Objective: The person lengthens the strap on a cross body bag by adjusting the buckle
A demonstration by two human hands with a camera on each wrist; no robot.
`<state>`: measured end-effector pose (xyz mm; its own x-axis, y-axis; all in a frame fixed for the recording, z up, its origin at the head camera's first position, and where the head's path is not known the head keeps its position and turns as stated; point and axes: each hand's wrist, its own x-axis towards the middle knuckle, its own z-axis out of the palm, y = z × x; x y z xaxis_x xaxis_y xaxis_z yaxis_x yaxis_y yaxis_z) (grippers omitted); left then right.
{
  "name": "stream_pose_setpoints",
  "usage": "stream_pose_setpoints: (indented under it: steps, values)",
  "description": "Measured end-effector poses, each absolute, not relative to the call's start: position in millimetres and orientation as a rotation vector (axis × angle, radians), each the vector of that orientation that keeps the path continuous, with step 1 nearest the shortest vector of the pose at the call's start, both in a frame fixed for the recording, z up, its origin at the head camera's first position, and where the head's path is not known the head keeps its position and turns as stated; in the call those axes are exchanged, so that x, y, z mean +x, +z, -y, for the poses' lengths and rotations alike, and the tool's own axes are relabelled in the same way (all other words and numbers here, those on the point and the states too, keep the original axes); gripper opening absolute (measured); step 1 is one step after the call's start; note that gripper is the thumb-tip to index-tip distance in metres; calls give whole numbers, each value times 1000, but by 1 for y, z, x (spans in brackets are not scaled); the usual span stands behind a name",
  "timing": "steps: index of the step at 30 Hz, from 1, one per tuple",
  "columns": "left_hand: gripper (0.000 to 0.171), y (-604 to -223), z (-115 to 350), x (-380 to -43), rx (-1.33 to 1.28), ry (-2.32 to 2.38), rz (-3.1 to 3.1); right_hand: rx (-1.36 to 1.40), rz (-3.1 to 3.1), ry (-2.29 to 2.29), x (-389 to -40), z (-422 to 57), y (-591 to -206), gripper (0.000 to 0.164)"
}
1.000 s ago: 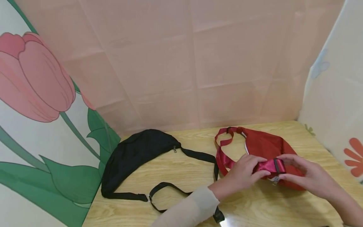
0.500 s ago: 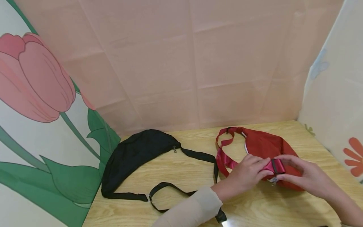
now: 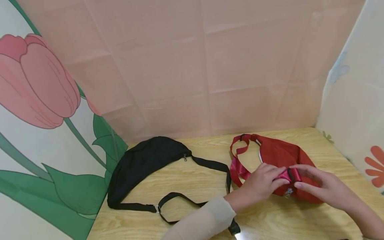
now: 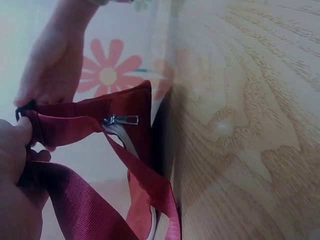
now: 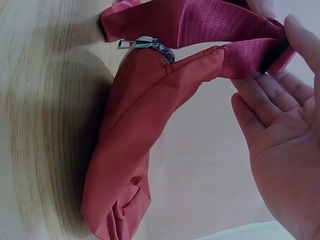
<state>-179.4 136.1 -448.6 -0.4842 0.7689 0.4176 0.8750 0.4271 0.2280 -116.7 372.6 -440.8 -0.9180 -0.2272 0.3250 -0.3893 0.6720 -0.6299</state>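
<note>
A red waist bag [image 3: 279, 150] lies at the right of the table, its shiny crimson strap [image 3: 238, 168] looping out to the left. Between thumb and fingers, my left hand [image 3: 259, 185] pinches this strap just left of a black slider buckle [image 3: 290, 175]. My right hand [image 3: 328, 186] grips the folded strap end at the buckle's other side, thumb and fingers on opposite faces. A silver zipper pull [image 4: 120, 120] dangles near the strap's root. In the right wrist view, the bag's red body [image 5: 135, 135] stands close over the table, fingers beneath the strap.
On the left lies a black waist bag [image 3: 147, 166], its black strap [image 3: 135, 207] trailing to the right, partly under my left forearm [image 3: 204, 218]. A pink backdrop [image 3: 195, 73] rises behind the wooden table [image 3: 162, 183]; flower-printed panels [image 3: 360, 106] flank it.
Both hands have stayed on the strap. My left hand has slid slightly right toward the buckle, and the strap and buckle have shifted a little; the black bag is where it was.
</note>
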Motion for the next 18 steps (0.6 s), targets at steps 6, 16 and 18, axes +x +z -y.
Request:
stream_pose_setpoints:
  steps: [6, 16, 18]
  values:
    - [50, -450, -135, -182, -1420, -712, 2524, 583, 2625, 1130, -117, -371, -441, 49]
    - [55, -450, -132, -184, -1351, -929, 2656, 630, 2635, 1051, -119, -363, -439, 47]
    - [53, -450, -132, -185, -1333, -979, 2674, 636, 2641, 1037, -120, -362, -438, 47]
